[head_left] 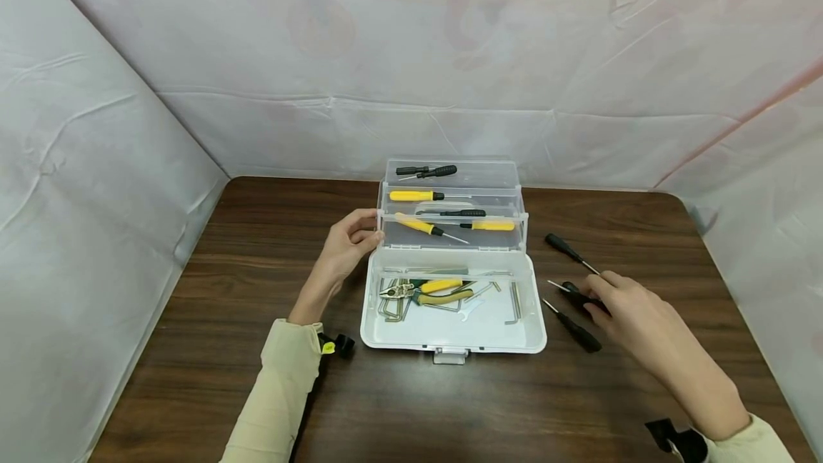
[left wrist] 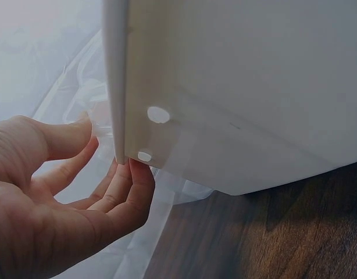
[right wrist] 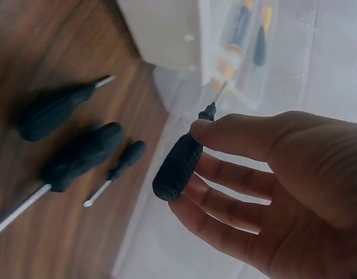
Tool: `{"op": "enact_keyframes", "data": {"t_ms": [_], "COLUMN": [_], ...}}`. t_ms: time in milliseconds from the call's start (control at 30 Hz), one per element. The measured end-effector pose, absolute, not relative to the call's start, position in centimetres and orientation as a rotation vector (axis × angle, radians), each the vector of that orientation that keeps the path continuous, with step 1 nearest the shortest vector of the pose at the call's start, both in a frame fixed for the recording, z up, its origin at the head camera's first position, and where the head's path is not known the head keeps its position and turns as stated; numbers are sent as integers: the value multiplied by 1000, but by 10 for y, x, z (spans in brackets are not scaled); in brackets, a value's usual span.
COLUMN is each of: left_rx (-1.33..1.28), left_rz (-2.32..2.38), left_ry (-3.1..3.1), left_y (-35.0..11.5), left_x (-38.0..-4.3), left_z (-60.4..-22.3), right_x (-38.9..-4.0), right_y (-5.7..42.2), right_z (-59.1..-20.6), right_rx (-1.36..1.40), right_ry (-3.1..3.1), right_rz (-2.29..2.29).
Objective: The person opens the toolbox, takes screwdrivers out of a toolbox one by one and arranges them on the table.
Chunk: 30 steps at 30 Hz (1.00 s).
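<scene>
My left hand (head_left: pixel 343 245) holds the left side of an open toolbox (head_left: pixel 482 334), at the hinge end of its clear tiered trays (head_left: pixel 498 176). In the left wrist view its fingers curl at the corner of the white wall (left wrist: pixel 115 70). Over on the right, my right hand (head_left: pixel 636 316) grips a black screwdriver (right wrist: pixel 177 168) by its ribbed handle, thumb near the shaft, tip pointing away from the palm. Beside it on the table lie other black screwdrivers, one nearer the front (head_left: pixel 581 336) and one farther back (head_left: pixel 563 246).
Pliers (head_left: pixel 445 298) with yellow-green handles lie in the white base among several hex keys (head_left: pixel 516 302). Yellow screwdrivers (head_left: pixel 411 196) and small black ones (head_left: pixel 439 171) lie in the clear trays. White sheeting (head_left: pixel 360 131) hangs behind the wooden table (head_left: pixel 257 234).
</scene>
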<state>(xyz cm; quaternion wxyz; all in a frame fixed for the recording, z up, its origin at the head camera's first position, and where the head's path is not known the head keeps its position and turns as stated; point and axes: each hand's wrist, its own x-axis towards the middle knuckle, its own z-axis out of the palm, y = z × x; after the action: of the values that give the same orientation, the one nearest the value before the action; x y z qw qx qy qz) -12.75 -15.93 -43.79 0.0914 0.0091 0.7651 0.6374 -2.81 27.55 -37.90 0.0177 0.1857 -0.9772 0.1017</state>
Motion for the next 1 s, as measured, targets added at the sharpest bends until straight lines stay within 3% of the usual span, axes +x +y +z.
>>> {"op": "enact_keyframes", "data": {"t_ms": [500, 1000], "left_rx": [6, 24], "left_rz": [1889, 1886], "left_ry": [2257, 2271], "left_y": [-161, -160], "left_x": [-128, -128], "left_z": [-439, -439], "right_x": [-26, -18], "right_y": [297, 295], "right_z": [-424, -442], "right_rx": [476, 468], "right_ry": [-3111, -3107], "right_rz": [376, 286]}}
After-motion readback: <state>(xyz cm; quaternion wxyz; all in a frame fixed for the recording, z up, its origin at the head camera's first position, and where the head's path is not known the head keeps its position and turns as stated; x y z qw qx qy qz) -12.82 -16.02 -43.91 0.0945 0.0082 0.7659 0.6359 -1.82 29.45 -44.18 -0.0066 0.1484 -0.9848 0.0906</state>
